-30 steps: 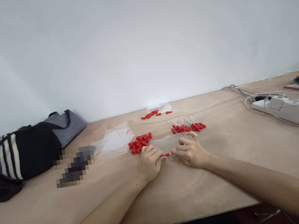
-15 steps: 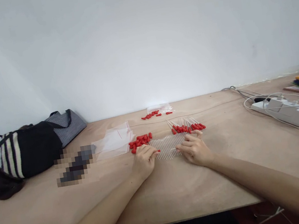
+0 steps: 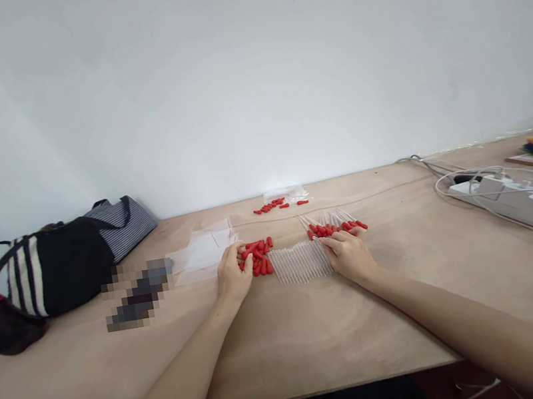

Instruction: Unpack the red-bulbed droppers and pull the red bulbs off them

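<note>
My left hand rests at the left edge of a heap of red bulb-shaped rubber caps. Its thumb and index finger are apart, touching caps. Right of the heap lies a row of clear thin tubes, side by side. My right hand lies over the right end of this row, fingers stretched forward and left, open as far as they show. Its fingertips reach close to a fan of pale thin sticks with red caps on their near ends. What lies under the right palm is hidden.
Flat clear bags lie left of the heap. Loose red caps lie by a small bag near the wall. Farther left are a blurred dark object, a black bag and a dark bottle. Right stands a power strip with cables.
My left hand has moved left from the tube row, where it held a red cap, to the cap heap. My right hand has shifted slightly forward; the thin piece at its fingertips no longer shows.
</note>
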Tool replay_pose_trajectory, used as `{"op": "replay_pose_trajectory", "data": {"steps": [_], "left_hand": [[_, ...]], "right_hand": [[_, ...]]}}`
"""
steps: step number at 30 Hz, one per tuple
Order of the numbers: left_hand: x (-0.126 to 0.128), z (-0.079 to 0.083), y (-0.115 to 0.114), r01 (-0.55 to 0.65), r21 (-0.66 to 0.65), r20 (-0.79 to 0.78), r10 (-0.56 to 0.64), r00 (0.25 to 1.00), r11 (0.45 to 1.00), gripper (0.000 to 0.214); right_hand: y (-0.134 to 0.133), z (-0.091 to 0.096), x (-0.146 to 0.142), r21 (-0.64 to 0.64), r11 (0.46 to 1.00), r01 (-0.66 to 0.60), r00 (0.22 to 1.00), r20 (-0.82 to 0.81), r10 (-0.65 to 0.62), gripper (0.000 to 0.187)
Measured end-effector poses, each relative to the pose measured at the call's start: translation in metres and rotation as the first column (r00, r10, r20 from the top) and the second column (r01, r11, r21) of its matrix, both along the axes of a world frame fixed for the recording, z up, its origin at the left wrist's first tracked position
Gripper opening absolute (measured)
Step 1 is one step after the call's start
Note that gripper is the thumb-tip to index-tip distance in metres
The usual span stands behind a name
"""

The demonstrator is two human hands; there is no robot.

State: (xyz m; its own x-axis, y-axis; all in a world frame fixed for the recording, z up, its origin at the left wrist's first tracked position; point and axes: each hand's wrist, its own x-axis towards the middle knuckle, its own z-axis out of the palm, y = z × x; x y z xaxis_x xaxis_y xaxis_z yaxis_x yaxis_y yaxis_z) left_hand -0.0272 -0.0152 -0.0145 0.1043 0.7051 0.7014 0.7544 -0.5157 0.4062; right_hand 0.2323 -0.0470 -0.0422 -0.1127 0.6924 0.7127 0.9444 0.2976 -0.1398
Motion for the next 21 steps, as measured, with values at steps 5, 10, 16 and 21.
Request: {"op": "replay_pose_trajectory", "data": {"steps": [5,10,16,21], "left_hand": [[0.001,-0.005,0.003,0.077,-0.034,-0.065,-0.079,0.995,0.996,0.004],[0.002,-0.006,0.002,0.079,0.004,-0.119,-0.078,0.99,0.997,0.008],[0.009,-0.002,-0.012,0.103,0.114,-0.159,-0.084,0.984,0.988,0.01],[0.015,0.0,-0.021,0.179,0.119,-0.222,-0.149,0.964,0.977,0.013]], "right_hand": [[-0.001,0.004,-0.007,-0.106,0.978,0.182,0.98,0.1,-0.171,0.025],[-0.004,0.008,-0.013,-0.218,0.956,0.196,0.973,0.167,-0.161,0.03],[-0.009,0.009,-0.017,-0.209,0.965,0.155,0.976,0.185,-0.117,0.03],[-0.013,0.01,-0.017,-0.196,0.971,0.135,0.98,0.174,-0.101,0.028]]}}
